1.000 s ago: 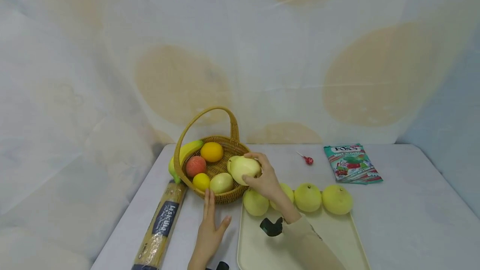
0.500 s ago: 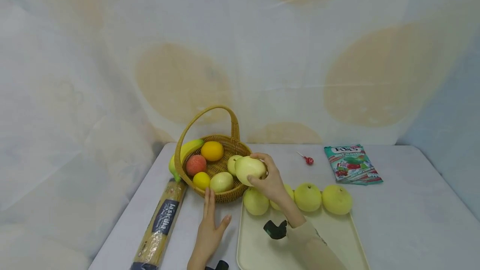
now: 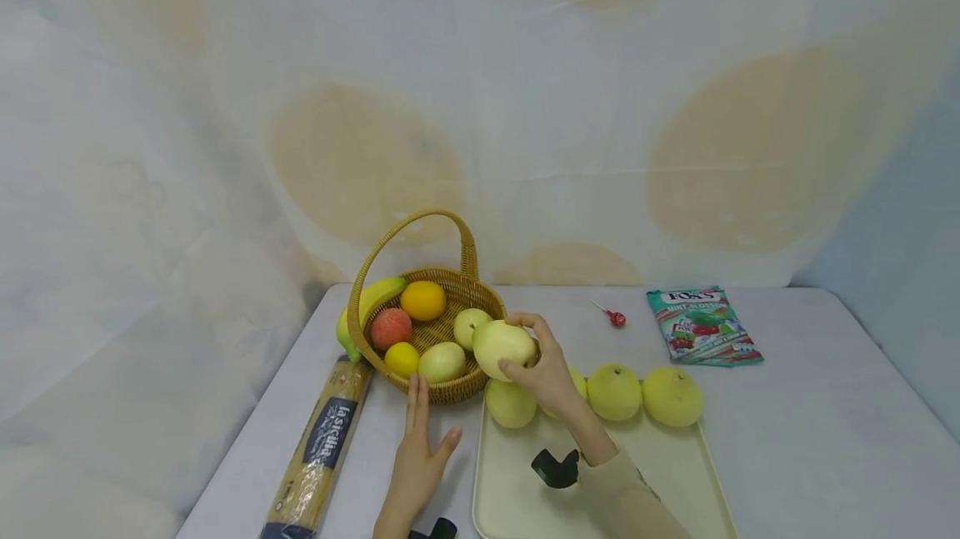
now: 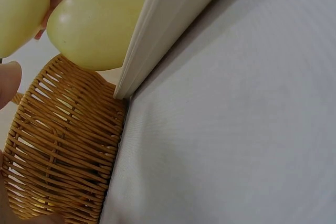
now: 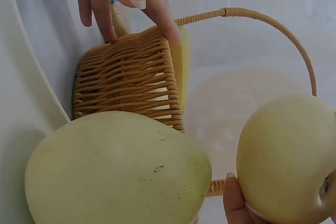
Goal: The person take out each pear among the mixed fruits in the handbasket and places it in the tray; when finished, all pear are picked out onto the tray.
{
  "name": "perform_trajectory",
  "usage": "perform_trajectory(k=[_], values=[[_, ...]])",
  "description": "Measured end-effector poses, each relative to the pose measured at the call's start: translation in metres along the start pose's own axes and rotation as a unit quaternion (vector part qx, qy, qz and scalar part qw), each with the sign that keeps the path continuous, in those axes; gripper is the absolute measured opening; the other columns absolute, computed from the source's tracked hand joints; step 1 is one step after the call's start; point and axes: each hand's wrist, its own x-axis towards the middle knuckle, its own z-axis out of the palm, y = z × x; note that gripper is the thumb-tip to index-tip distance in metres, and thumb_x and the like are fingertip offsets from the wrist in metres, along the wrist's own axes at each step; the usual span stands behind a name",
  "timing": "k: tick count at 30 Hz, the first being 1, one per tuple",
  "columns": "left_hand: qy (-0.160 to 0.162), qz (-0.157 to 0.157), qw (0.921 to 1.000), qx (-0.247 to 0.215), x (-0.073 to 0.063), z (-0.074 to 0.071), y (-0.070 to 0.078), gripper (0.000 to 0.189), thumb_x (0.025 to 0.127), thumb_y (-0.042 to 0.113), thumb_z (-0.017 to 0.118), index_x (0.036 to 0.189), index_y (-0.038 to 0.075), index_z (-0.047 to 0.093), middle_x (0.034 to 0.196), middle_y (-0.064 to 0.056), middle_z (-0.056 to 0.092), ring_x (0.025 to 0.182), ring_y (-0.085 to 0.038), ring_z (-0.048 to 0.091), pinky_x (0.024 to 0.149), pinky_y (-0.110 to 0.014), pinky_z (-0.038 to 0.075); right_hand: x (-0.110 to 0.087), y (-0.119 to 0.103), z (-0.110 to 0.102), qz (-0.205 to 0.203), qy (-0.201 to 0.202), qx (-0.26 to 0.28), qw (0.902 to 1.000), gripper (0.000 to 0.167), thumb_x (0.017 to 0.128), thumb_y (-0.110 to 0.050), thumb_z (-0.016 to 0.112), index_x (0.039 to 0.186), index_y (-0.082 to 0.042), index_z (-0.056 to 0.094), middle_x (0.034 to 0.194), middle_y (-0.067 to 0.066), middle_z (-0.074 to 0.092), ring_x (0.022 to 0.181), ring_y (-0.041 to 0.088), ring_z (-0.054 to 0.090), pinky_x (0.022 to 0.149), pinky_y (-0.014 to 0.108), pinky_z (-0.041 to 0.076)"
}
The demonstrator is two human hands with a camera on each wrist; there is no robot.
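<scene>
My right hand [image 3: 545,372] grips a pale yellow-green pear [image 3: 501,349] over the right rim of the wicker basket [image 3: 452,394]. In the right wrist view this held pear [image 5: 289,156] shows its stem hollow, with a fingertip against its side. My left hand [image 3: 420,464] has its fingers extended, their tips on the basket's front rim. Inside the basket lie a peach [image 3: 392,329], an orange [image 3: 423,301], a lemon [image 3: 402,360] and two pale pears, one at the front [image 3: 442,362]. A banana [image 3: 375,301] lies at its left side.
Right of the basket, a cream tray [image 3: 525,489] carries a row of several yellow-green fruits [image 3: 615,391] along its far edge. A spaghetti packet [image 3: 324,439] lies left of my left hand. Farther back are a red lollipop [image 3: 617,319] and a Fox's candy bag [image 3: 703,326].
My right hand has moved right and slightly nearer with the pear, from above the basket's inside to its right rim. The left hand stays in place at the front rim.
</scene>
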Motion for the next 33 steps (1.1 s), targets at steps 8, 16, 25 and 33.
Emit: perform_trajectory(k=[8, 16, 25, 33], values=[[0.001, 0.005, 1.0, -0.002, -0.001, 0.0, 0.001, 0.086, 0.093, 0.027, 0.063, 0.158, 0.016, 0.008, 0.165, -0.012, 0.0, 0.135, -0.053, 0.034, 0.099, -0.068, 0.04, -0.01, -0.002, -0.003, 0.009, 0.003, -0.01, 0.9999, 0.055, 0.079, -0.002, 0.067, 0.127, -0.013, 0.043, 0.137, 0.018, 0.044, 0.105, 0.031, 0.056, 0.072, 0.029, 0.053], [0.003, 0.009, 1.0, 0.0, -0.001, 0.0, -0.001, 0.085, 0.093, 0.027, 0.064, 0.157, 0.015, 0.009, 0.165, -0.012, 0.001, 0.136, -0.052, 0.034, 0.098, -0.068, 0.04, -0.02, 0.0, -0.005, 0.003, 0.019, -0.033, 0.9993, 0.062, 0.073, 0.0, 0.072, 0.127, -0.015, 0.044, 0.129, 0.019, 0.05, 0.102, 0.029, 0.055, 0.074, 0.032, 0.051], [0.004, 0.005, 1.0, -0.002, -0.001, -0.001, 0.002, 0.085, 0.094, 0.028, 0.063, 0.157, 0.015, 0.009, 0.165, -0.012, 0.001, 0.138, -0.051, 0.03, 0.1, -0.068, 0.038, -0.03, 0.003, -0.007, -0.015, 0.045, -0.039, 0.9981, 0.071, 0.07, 0.001, 0.072, 0.134, -0.015, 0.046, 0.139, 0.016, 0.048, 0.108, 0.035, 0.054, 0.079, 0.036, 0.05], [0.003, 0.003, 1.0, -0.002, -0.001, -0.001, 0.002, 0.084, 0.094, 0.029, 0.063, 0.158, 0.016, 0.009, 0.165, -0.01, 0.0, 0.139, -0.05, 0.03, 0.1, -0.068, 0.038, -0.035, 0.004, -0.007, -0.023, 0.048, -0.024, 0.9983, 0.067, 0.071, 0.001, 0.071, 0.13, -0.01, 0.043, 0.138, 0.018, 0.045, 0.108, 0.036, 0.054, 0.078, 0.037, 0.051]])
